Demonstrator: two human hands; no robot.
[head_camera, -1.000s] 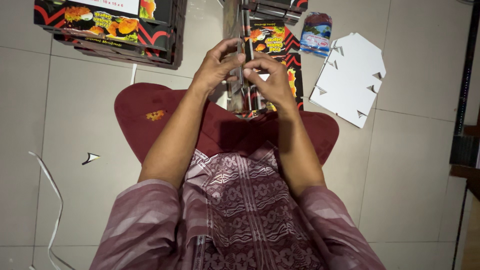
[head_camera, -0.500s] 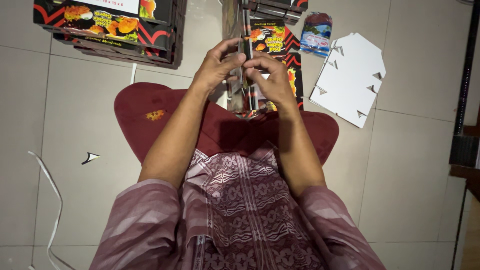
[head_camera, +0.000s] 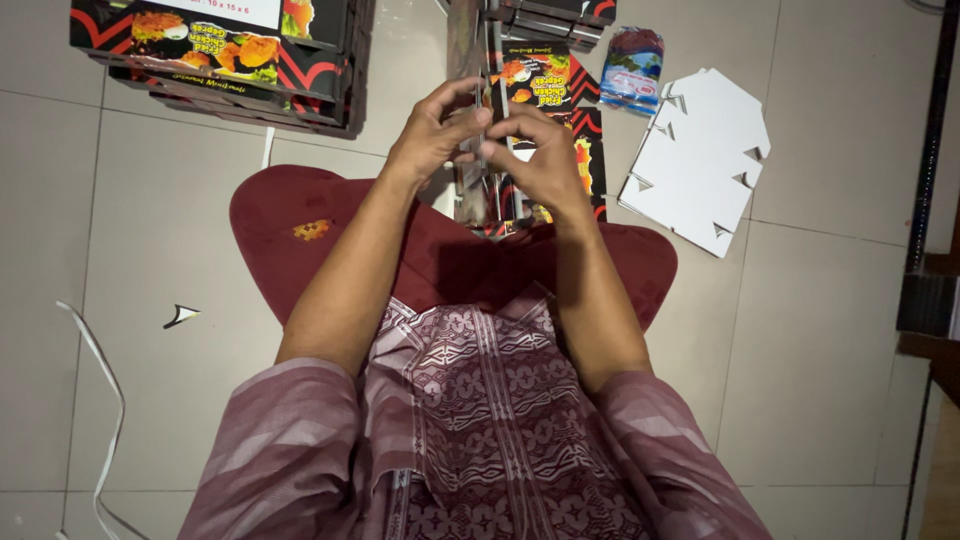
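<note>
My left hand (head_camera: 432, 130) and my right hand (head_camera: 540, 152) meet in front of me, both gripping a flat printed cardboard box blank (head_camera: 490, 110) held on edge between the fingers. The blank is black with red stripes and food pictures. Its lower end reaches down towards the dark red cushion (head_camera: 290, 225) I sit on. More printed blanks (head_camera: 560, 85) lie flat on the tiled floor just beyond my hands.
A stack of the same printed boxes (head_camera: 215, 50) lies at the top left. White die-cut card blanks (head_camera: 700, 160) lie at the right, next to a small blue and red packet (head_camera: 632, 68). A white strap (head_camera: 100, 400) and a paper scrap (head_camera: 180, 316) lie on the left floor.
My hands stay together on the blank; the fingers have shifted slightly along its edge and the blank has turned a little more upright.
</note>
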